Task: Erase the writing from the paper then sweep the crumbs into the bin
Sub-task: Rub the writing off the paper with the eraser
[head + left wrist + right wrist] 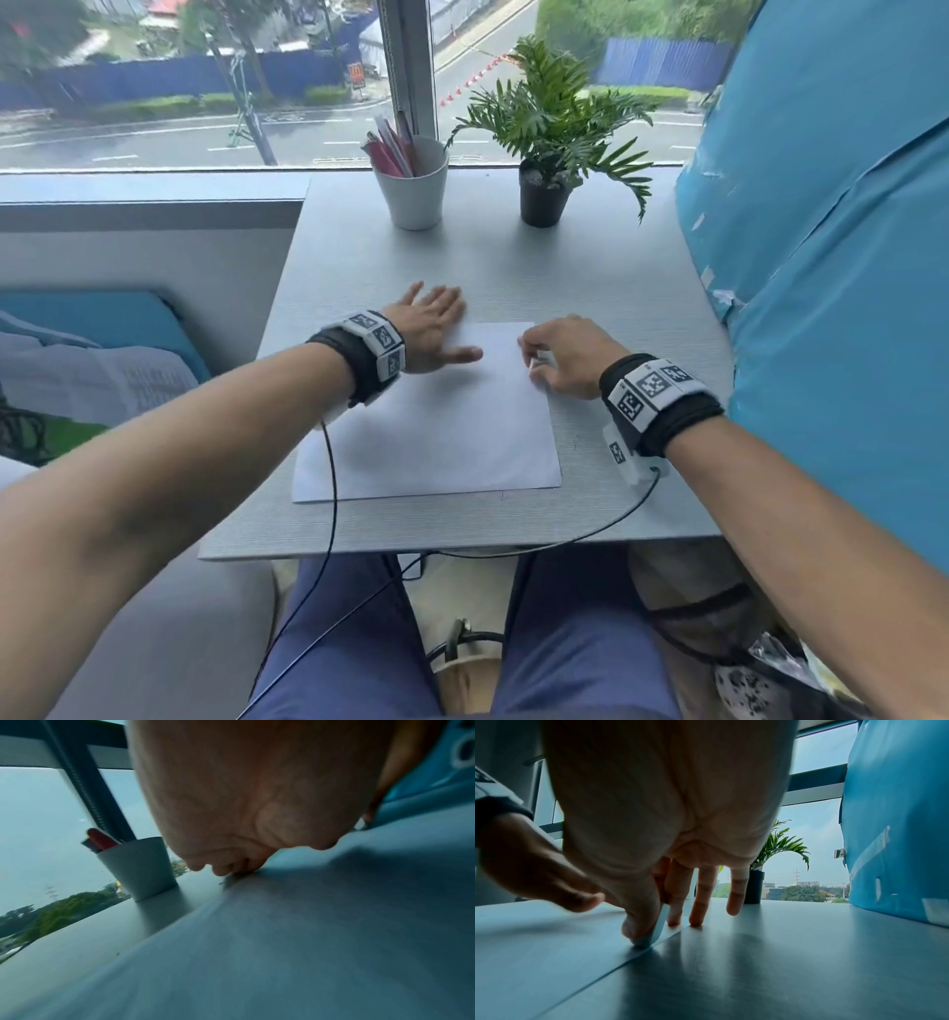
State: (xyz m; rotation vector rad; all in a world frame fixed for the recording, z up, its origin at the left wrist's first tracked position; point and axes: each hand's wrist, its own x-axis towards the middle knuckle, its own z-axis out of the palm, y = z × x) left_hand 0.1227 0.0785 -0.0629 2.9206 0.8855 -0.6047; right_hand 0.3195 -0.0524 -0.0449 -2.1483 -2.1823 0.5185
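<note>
A grey desk (616, 288) fills the middle of the head view, its far edge against a wide window (205, 77) across the top of the frame. At upper centre a white cup (413, 192) holds pink and pale pens (393, 146), and just right of it stands a small green plant (557, 110) in a black pot (543, 198). A blue covering (832, 246) with bits of tape rises along the right side. At the left edge lies a blue cushion (110, 318). Black cables (333, 493) trail off the desk's near edge at the bottom.
</note>
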